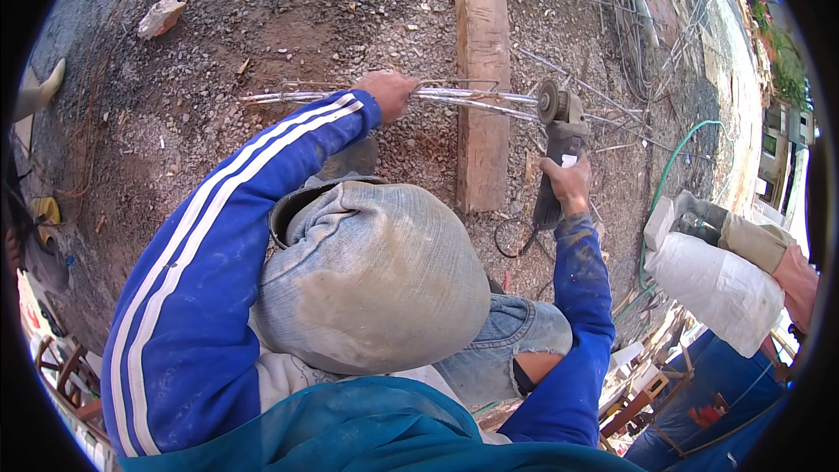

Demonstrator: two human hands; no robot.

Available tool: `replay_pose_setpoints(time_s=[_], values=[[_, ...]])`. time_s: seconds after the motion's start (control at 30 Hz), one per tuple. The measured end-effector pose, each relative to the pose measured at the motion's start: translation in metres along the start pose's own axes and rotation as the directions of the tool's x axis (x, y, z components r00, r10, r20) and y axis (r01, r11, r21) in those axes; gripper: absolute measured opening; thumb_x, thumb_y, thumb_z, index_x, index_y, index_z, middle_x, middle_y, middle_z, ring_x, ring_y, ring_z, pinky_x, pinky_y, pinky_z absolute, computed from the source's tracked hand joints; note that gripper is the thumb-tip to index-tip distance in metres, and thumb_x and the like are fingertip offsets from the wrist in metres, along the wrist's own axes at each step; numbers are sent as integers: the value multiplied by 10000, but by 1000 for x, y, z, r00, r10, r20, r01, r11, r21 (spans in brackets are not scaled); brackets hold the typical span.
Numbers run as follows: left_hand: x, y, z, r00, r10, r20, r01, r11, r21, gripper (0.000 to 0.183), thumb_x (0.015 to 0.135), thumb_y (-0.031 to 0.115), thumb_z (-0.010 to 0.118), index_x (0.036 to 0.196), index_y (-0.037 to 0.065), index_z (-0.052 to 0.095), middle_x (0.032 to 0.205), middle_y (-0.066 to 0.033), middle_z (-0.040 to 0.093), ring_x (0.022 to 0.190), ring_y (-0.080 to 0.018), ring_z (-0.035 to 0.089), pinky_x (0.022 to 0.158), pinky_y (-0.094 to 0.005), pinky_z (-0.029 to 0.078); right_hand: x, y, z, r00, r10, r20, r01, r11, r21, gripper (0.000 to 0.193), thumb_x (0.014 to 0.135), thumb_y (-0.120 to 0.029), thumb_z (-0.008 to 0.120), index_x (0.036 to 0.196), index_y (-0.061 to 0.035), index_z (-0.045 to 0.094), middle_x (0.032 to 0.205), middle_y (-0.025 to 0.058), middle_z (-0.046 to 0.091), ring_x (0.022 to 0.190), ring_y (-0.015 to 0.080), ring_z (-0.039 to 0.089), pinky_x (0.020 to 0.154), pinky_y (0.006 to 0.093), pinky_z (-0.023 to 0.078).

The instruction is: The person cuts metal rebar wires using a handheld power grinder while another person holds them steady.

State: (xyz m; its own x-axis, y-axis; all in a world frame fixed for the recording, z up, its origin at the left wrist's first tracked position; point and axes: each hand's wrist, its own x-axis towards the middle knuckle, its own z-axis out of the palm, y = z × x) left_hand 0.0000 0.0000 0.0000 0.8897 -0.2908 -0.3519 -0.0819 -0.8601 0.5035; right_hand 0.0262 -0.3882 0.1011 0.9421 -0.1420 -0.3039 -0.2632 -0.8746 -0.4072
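Note:
My left hand [389, 93] is closed around a bundle of thin metal rods [437, 94] running left to right in front of my knee. The rods lie across a thick wooden beam [483, 35]. My right hand [570, 182] grips the dark body of an angle grinder [568, 135], to the right of the beam. Its round disc [548, 101] is at the rods, just past the beam's right edge; I cannot tell whether it touches them. More rod lengths stick out beyond the grinder on the right. My bent knee [376, 271] in worn jeans is below the rods.
Gravel ground [306, 26] surrounds the beam. A pale broken stone [162, 17] lies at the far left. A green hose [669, 166] curves along the right, beside a white sack [717, 284] and another person's leg [759, 242]. Loose rods [642, 31] are piled at the far right.

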Motion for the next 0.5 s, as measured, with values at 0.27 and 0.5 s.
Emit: replay_pose_setpoints(time_s=[0.27,0.5], values=[[-1,-1,7,999,5,-34,-5,1000,2,256,828,131,543,1073,121,617,928,-163,685,893,-358,681,774,-491,540,-4,-6,-3,1000,5,0,-5,1000,-17,640,609,-327,797,1093,46,609,1039,208,681,950,336,662,872,410,516],[1,-4,7,999,16,-46,-16,1000,-1,247,826,140,551,1064,129,617,927,-165,679,892,-361,677,771,-494,535,-5,-10,-2,1000,13,-7,-12,1000,23,624,610,-309,802,1089,43,613,1025,194,688,942,319,665,872,401,518]])
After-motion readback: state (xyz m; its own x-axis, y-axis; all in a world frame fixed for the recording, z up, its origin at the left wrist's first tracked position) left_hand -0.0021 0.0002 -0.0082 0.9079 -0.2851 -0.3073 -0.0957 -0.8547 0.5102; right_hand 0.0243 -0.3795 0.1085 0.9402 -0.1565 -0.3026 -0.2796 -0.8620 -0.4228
